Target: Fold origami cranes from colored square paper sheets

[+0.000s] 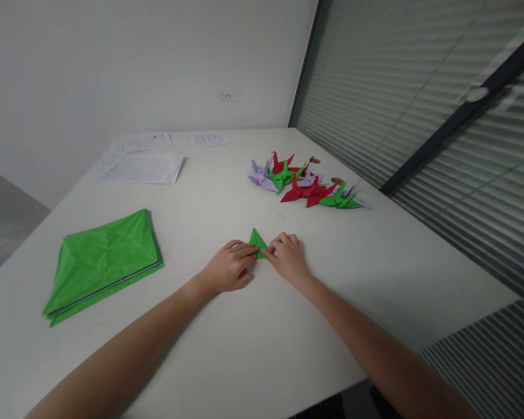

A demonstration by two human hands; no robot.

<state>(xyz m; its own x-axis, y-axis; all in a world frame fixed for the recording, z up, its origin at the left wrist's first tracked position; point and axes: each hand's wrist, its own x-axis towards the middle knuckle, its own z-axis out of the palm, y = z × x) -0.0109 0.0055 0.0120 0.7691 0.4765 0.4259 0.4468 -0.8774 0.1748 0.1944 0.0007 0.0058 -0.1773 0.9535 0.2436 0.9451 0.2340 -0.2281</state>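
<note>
A small green piece of folded origami paper [256, 238] lies on the white table, its pointed top facing away from me. My left hand [231, 265] presses on its left side with the fingertips. On the other side, my right hand [287, 254] pinches or presses the lower right edge between thumb and curled fingers. The lower part of the paper is partly covered by my fingertips. Beyond my hands sits a cluster of several folded paper cranes [308, 185] in red, green and lilac.
A large folded green sheet [107, 253] lies on the left of the white table [209, 198]. Printed papers [135, 169] are spread at the back left. Window blinds [402, 105] with a dark frame run along the right side, and a wall [157, 64] stands behind.
</note>
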